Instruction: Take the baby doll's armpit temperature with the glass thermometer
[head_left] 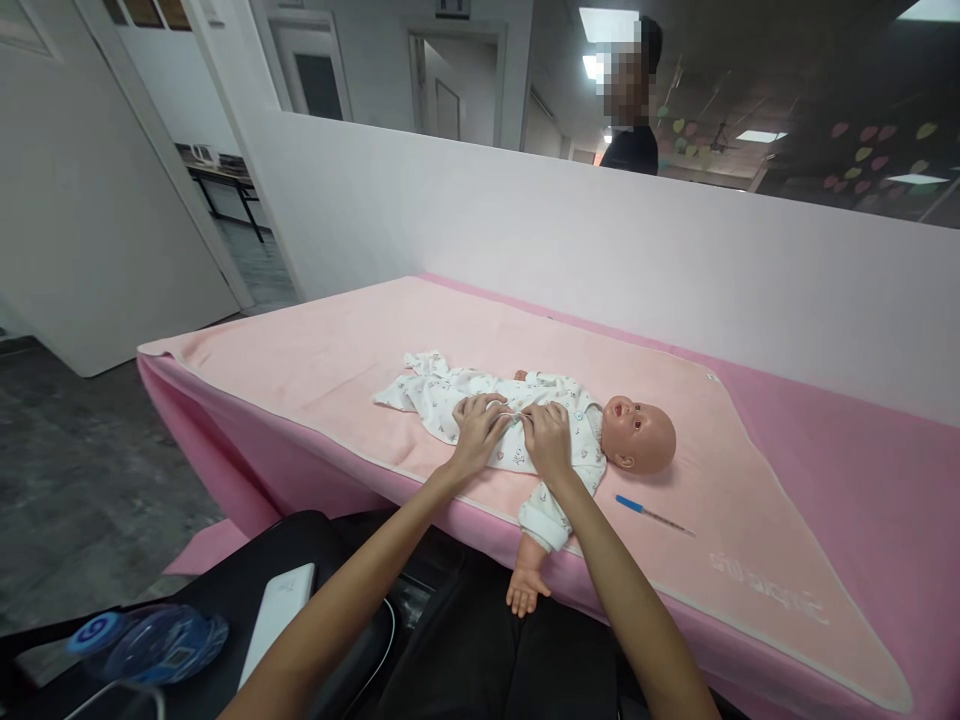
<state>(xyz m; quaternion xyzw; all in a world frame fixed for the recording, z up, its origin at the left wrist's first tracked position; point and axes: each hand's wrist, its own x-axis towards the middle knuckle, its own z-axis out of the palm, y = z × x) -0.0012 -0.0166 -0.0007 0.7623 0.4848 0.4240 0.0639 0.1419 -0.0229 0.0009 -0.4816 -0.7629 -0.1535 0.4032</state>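
A baby doll (641, 437) lies on its back, head to the right, dressed in a white patterned romper (517, 457). My left hand (480, 432) rests over the doll's middle, its fingers closed on the front of the romper. Beside it, my right hand (546, 438) pinches the same cloth near the chest. The fingertips almost meet at a fold; any fastener between them is too small to make out. One doll arm (529, 575) hangs over the near table edge, below my right wrist. To the right of that arm lies a blue-capped thermometer-like stick (651, 513).
A pale pink mat (300, 350) covers the table over a darker pink cloth (892, 480). A white low wall (600, 240) runs behind, with a person (634, 140) beyond it. On a black seat at lower left are a water bottle (165, 640) and a white power bank (277, 610).
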